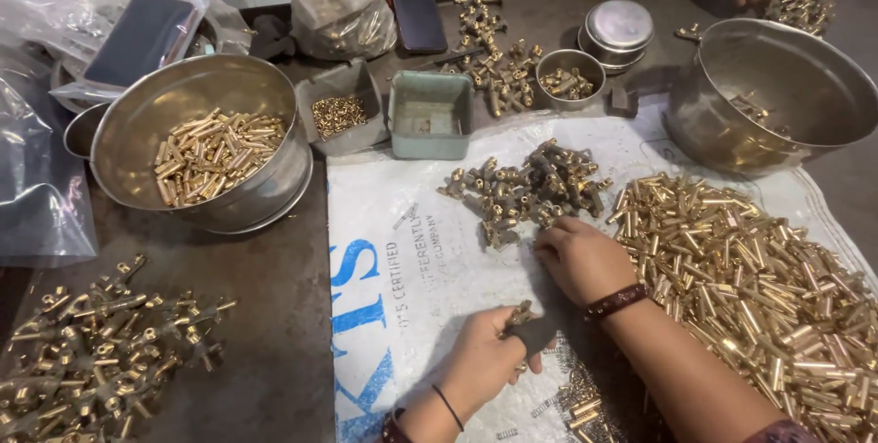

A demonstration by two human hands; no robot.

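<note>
While the left hand (483, 361) grips a brass fitting (522, 315), open sack (412, 251) lies beside

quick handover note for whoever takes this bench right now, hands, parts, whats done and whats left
Left hand: shut on a brass fitting and a dark tool.
Right hand: reaching into the pile of dark fittings, grip unclear.
Brass tubes heaped at right on the white sack; more in the steel bowl at left.
Done: seemingly the assembled fittings piled at far left.
Left: both centre piles look large.
</note>
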